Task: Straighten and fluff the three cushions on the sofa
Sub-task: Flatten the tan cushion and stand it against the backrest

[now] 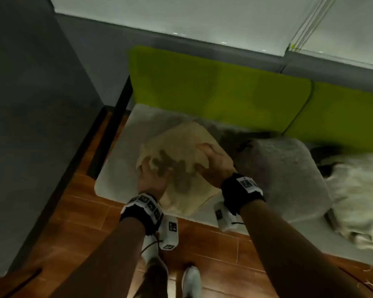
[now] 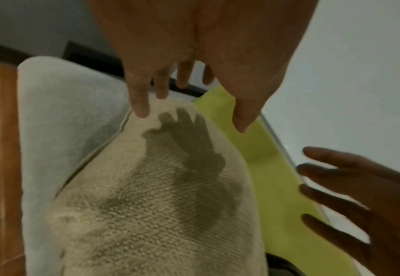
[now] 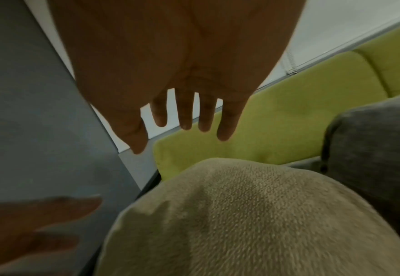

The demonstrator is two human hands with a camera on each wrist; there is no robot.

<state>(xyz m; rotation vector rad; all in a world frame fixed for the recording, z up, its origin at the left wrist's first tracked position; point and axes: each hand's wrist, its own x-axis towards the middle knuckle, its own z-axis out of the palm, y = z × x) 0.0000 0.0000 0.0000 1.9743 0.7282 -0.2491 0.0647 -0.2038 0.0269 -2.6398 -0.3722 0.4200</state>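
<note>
Two hands work a beige cushion (image 1: 187,160) on the sofa seat (image 1: 114,168). Left-wrist view alone shows the left hand (image 2: 194,56) with spread fingers touching the cushion's far corner; right hand (image 3: 182,65) hovers flat, fingers straight. Green backrest (image 1: 213,93), grey cushion (image 1: 282,175) right, wooden floor (image 1: 84,211); white cushion (image 1: 360,201) cut off.

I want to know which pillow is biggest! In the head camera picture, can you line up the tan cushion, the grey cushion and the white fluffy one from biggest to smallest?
1. grey cushion, looks largest.
2. tan cushion, partly hidden by both hands.
3. white fluffy cushion, unsure: the picture edge cuts it off.
</note>
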